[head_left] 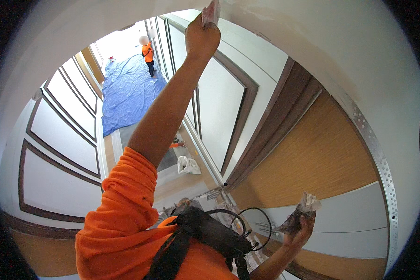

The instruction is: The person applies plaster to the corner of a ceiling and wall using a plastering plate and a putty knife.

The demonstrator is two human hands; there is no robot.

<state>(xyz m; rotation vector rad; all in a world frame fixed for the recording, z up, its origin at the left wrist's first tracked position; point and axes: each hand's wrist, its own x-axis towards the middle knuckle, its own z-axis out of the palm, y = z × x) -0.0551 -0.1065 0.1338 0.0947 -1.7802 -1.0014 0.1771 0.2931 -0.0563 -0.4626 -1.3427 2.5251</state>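
two hands in use here, both gripping something. closest is the orange sleeve [121, 200] filling the lower left, with a black strapped pouch [212, 233] at bottom center and a black cable [269, 224] looping off it. right hand [299, 233] is lower right, fingers closed on a dark, smeared piece [290, 223] with a pale lumpy end. left hand [203, 41] is up at top center, clamped on a flat, smeared tool [211, 13] right at the pale curved wall surface [266, 18]; can't tell if it's touching. perforated metal strip [380, 168] runs down the right side, wood-tone panel [312, 149] just left of it. further off, a white bag [188, 165] sits on the floor mid-frame, then a blue sheet [130, 93] upper left, with a person in orange [148, 52] standing at its right edge.
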